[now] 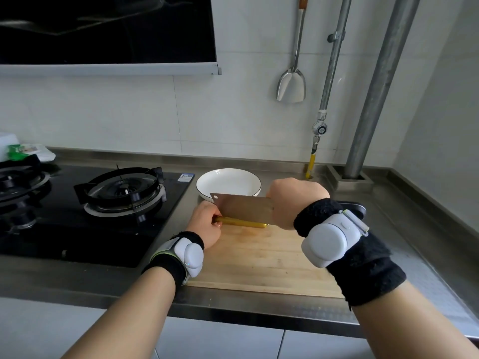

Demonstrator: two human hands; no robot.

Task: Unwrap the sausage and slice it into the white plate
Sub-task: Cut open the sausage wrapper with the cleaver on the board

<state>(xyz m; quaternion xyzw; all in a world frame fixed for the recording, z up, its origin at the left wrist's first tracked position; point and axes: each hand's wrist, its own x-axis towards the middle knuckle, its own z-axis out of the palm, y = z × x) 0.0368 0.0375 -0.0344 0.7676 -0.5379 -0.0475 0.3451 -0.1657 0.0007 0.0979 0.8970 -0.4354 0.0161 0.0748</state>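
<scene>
A sausage in a shiny yellow wrapper (242, 223) lies along the far edge of the wooden cutting board (261, 257). My left hand (204, 224) grips its left end. My right hand (290, 203) is closed on the handle of a broad cleaver (243, 208), whose blade stands over the sausage with its edge at the wrapper. The handle is hidden inside my fist. The white plate (228, 181) with a dark rim sits just behind the board and looks empty.
A black gas stove (121, 193) with two burners fills the counter on the left. A steel spatula (291, 84) hangs on the tiled wall. Pipes (373, 99) and a gas valve (320, 129) rise at the back right. Packets (23, 151) lie at the far left.
</scene>
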